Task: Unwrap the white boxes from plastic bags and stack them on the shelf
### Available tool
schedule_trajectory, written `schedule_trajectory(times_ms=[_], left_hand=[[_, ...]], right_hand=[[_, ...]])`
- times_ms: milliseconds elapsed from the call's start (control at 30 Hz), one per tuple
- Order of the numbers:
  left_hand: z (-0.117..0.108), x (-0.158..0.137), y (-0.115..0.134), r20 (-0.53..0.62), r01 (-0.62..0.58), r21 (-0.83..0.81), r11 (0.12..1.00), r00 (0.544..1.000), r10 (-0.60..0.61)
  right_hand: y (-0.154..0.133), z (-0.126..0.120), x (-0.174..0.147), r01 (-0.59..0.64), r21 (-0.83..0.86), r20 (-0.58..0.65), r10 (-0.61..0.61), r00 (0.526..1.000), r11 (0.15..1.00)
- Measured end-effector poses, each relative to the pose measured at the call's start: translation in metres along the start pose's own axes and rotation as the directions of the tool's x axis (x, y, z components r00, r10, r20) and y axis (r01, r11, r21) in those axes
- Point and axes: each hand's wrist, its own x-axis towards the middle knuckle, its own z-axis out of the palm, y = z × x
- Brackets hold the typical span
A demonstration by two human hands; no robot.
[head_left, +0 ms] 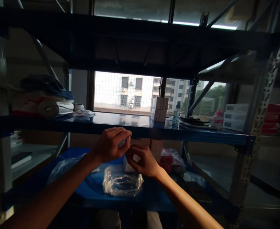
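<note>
1. The clear plastic bundle (123, 181) sits crumpled and shiny on the blue lower shelf (94, 201), near its front edge, just below my hands.
2. My right hand (144, 160) is above the right end of that bundle, fingers bent round towards the thumb with a narrow gap. Something white shows through the gap; I can't tell whether I hold it or it is the box behind.
3. My left hand (113, 143) is a little higher, in front of the upper shelf's edge, fingers curled and the thumb near them. I can't tell whether anything thin is pinched there.
4. Just behind my right hand is a white box (128, 166), partly hidden.
5. On the same shelf, a loose clear bag (65, 167) spreads to the left; red packets (166, 159) lie to the right, beside a brown carton (156, 150).
6. On the upper shelf (120, 119) stand a stack of small boxes (160, 109), a clear bottle (176, 116), a pink bottle (217, 119) and white boxes (235, 117). At its left are a white roll (56, 108) and folded cloth (46, 85).
7. Beyond is a window (111, 92), with buildings outside.
</note>
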Motion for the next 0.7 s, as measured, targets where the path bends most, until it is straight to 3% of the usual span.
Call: schedule_trajectory(times_ms=[167,267,333,433,567,633,700], left_hand=[[-0.013,0.080,-0.034,0.121,0.185,0.099,0.978,0.973,-0.197],[0.001,0.114,-0.061,0.304,0.304,0.131,0.943,0.894,-0.330],[0.017,0.129,-0.075,0.433,0.314,0.159,0.936,0.829,-0.352],[0.046,0.144,-0.085,0.554,0.296,0.194,0.935,0.754,-0.353],[0.087,0.158,-0.087,0.593,0.290,0.190,0.938,0.728,-0.345],[0.107,0.160,-0.085,0.588,0.286,0.193,0.938,0.732,-0.344],[0.123,0.159,-0.083,0.583,0.271,0.195,0.943,0.741,-0.333]], right_hand=[[-0.028,-0.057,0.050,0.042,-0.233,-0.082,-0.062,0.995,0.972],[-0.019,-0.085,0.088,-0.025,-0.383,-0.093,-0.011,0.996,0.923],[-0.004,-0.101,0.112,-0.084,-0.459,-0.116,0.034,0.993,0.884],[0.029,-0.122,0.141,-0.272,-0.514,-0.207,0.190,0.960,0.813],[0.080,-0.146,0.163,-0.509,-0.561,-0.493,0.231,0.839,0.653],[0.103,-0.158,0.166,-0.649,-0.512,-0.588,0.321,0.742,0.563],[0.124,-0.168,0.166,-0.774,-0.406,-0.603,0.493,0.626,0.486]])
